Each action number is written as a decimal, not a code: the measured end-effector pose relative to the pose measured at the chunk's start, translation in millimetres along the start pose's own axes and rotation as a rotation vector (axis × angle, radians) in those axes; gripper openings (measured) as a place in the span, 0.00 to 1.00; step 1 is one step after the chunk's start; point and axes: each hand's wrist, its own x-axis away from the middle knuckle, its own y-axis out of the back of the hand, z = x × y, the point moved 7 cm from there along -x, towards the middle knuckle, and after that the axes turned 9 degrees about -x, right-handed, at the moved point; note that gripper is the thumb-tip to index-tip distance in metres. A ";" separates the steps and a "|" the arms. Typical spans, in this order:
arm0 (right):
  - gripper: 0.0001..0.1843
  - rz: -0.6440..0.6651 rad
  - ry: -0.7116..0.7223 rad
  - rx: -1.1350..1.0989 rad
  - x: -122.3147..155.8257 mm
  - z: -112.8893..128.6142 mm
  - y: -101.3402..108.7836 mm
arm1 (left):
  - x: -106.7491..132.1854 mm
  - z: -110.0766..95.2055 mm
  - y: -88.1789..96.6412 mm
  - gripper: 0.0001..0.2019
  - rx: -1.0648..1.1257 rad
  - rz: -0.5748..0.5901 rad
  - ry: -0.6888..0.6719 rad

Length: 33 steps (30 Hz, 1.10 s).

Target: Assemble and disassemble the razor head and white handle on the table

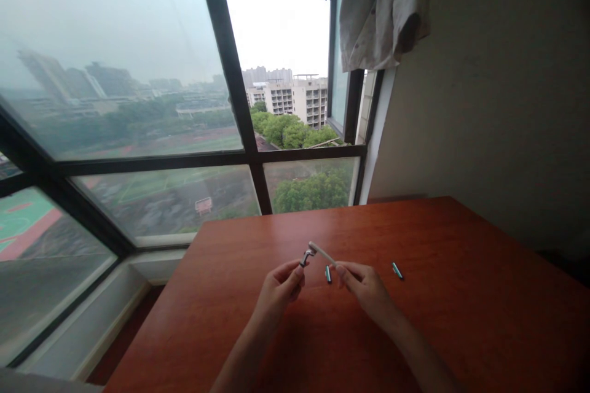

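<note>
My left hand (280, 285) is closed round a metal razor handle (306, 255), whose bare head points up and to the right. In my right hand (365, 287), thumb and fingers pinch a pale toothbrush (325, 254). The brush slants up to the left, and its head meets the top of the razor handle, bristles apparently against it. Just left of my right fingertips a green and dark razor cartridge (328, 274) lies on the table. Farther right rests a second cartridge of the same look (397, 271), apart from both hands.
Beneath my hands is a reddish-brown wooden table (442, 325). Dark window frames (157, 164) run along its far and left sides, with one pane open at the back. A light shirt (385, 12) hangs at the upper right, beside a plain wall (479, 104).
</note>
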 end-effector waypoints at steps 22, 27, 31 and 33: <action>0.12 -0.061 0.215 0.455 4.3 6.2 4.7 | -1.7 -1.5 16.1 0.27 -0.163 -0.184 -0.071; 0.12 -0.044 0.222 0.496 5.0 7.9 3.3 | 1.4 -7.8 13.0 0.23 -0.260 -0.171 -0.119; 0.11 -0.075 0.221 0.522 4.8 7.8 9.2 | 2.5 -11.2 15.6 0.22 -0.276 -0.193 -0.130; 0.11 -0.075 0.226 0.527 4.8 7.6 10.6 | 2.2 -11.0 16.7 0.22 -0.274 -0.195 -0.125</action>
